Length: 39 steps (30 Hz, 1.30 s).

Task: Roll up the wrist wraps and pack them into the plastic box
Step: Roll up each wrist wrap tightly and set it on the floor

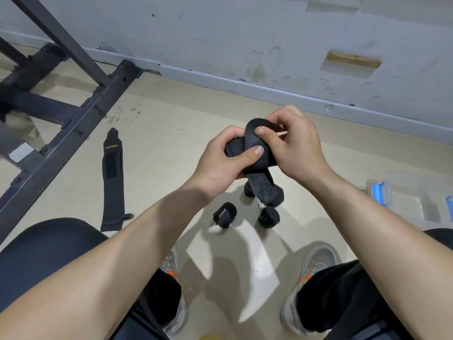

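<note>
One wrap (261, 186) gripped by left hand (220, 165) and right hand (294, 148), one flat wrap (112, 182), three-plus rolled wraps (224, 214)

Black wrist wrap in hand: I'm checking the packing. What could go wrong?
The black fabric wrist wrap, gripped by left hand and right hand, has a loose tail hanging, so the roll may slacken. The clear plastic box sits far right; a one-handed reach might loosen it.

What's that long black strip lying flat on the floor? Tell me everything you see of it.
The long black fabric wrist wrap lies unrolled on the beige floor beside the dark metal frame. Yellow XUEYING lettering marks its narrow far end, a darker rectangular patch sits below, a small tab juts from the near end. Nothing else touches it.
</note>
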### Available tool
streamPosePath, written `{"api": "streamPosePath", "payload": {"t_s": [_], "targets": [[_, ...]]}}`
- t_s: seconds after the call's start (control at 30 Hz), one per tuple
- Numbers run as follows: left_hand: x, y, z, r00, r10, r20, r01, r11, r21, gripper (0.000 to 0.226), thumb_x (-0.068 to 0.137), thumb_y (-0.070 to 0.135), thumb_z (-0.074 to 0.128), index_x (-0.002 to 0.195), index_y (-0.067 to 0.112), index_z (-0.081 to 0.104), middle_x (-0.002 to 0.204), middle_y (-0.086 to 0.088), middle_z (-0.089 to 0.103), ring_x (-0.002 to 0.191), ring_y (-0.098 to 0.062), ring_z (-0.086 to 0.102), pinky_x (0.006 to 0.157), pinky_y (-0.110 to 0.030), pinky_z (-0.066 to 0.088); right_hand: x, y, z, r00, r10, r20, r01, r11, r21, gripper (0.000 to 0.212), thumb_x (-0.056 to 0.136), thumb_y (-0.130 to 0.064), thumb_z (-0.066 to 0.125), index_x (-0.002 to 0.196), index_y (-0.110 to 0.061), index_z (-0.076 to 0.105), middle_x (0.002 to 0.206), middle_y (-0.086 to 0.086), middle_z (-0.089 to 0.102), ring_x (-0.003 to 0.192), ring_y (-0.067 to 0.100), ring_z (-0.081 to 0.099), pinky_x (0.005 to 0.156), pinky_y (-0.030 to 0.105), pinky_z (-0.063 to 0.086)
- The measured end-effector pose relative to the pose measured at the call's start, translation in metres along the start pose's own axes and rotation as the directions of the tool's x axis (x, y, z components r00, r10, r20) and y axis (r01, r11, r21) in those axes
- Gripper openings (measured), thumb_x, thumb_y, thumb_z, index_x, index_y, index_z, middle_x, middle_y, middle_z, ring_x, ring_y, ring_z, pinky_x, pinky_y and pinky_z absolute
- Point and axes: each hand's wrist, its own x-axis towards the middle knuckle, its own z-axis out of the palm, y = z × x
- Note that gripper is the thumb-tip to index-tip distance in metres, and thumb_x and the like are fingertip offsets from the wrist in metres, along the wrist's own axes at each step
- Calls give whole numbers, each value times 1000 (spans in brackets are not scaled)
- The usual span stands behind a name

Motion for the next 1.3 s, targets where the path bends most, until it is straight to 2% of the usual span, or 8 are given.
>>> {"api": "streamPosePath", "payload": {"t_s": [0.23,0.47,0.57,0.73,0.9,1.07,1.17,1.3], "targets": [[1,-2,-7,1000,31,4,-31,996,81,45,77,21,80,116,23,58,112,-3,71,109,-25,70,97,-55,56,2,1,-2,975,198,105,-216,955,204,19,86,-18,80,75,-28,68,88,-6,68,85,10,67,78,27,52],[4,-1,-10,997,63,42,-68,992,109,50,74,19,81,117,25,55,105,7,66,102,-14,68,99,-50,55,-1,1,4,894,376,245,-449,723,526,24,80,-24,80,81,-18,57,77,1,58,60,12,56,55,24,45],[2,-1,-7,994,93,59,-101,983,155,61,73,21,80,124,35,48,108,3,62,98,-12,67,95,-38,56,-2,1,11,868,440,230,-490,687,536,26,86,-20,77,75,-21,53,68,0,50,57,13,47,52,26,37],[0,-5,-1,990,125,60,-134,974,185,44,73,31,80,110,38,57,108,-8,65,98,-30,67,93,-54,55,-1,-2,13,799,547,251,-584,607,539,26,84,-15,77,78,-21,52,74,2,55,61,18,53,52,26,40],[5,-5,-1,1000,5,-26,-4,999,34,34,83,14,83,104,27,61,95,-3,63,79,-13,65,73,-41,63,3,-3,11,746,601,287,-648,557,519,15,101,-31,62,95,-18,58,81,-2,64,70,16,60,72,37,51],[22,1,-25,962,-199,-188,131,938,-321,28,92,17,74,113,22,57,108,-4,67,84,-15,73,85,-47,62,-6,0,14,903,423,78,-425,850,312,9,96,-36,49,96,-38,58,93,-13,60,88,15,59,85,39,49],[27,4,-36,938,-262,-225,143,888,-438,29,93,19,74,116,19,56,106,-5,69,86,-17,73,84,-49,63,-14,0,10,964,166,209,-201,967,159,34,87,-9,46,98,-38,61,95,-10,59,89,16,58,80,33,47],[28,5,-39,924,-310,-225,172,860,-480,33,94,22,73,121,15,56,107,-8,67,87,-20,72,79,-45,64,-25,5,10,923,-37,384,75,994,-84,53,79,1,57,120,-33,60,112,-10,47,97,7,52,83,26,46]]}}
